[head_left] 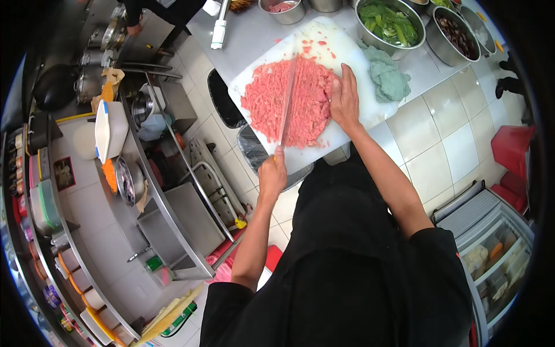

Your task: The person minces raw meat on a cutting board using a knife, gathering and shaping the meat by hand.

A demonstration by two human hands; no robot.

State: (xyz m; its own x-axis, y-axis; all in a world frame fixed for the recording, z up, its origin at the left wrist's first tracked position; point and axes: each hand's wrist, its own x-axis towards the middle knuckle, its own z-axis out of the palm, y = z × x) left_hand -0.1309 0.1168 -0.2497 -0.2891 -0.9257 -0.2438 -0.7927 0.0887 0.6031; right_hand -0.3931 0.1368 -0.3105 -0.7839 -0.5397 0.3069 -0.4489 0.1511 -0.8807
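A wide, flat heap of minced meat (315, 95) covers much of a white cutting board (361, 87). My left hand (272, 172) is closed around the handle of a long knife (288, 104), whose blade crosses the middle of the meat. At the heap's right edge, my right hand (345, 101) touches the meat with fingers stretched out and holds nothing. Small bits of meat are scattered near the board's far end. A crumpled green cloth (387, 74) lies by the board's right side.
Along the table's far side are a bowl of green vegetables (390, 24), a pot of dark pieces (457, 36) and a bowl of meat (282, 8). Black-lined bins (254, 151) stand below the board's left edge. Another person's hand (134, 29) shows at upper left.
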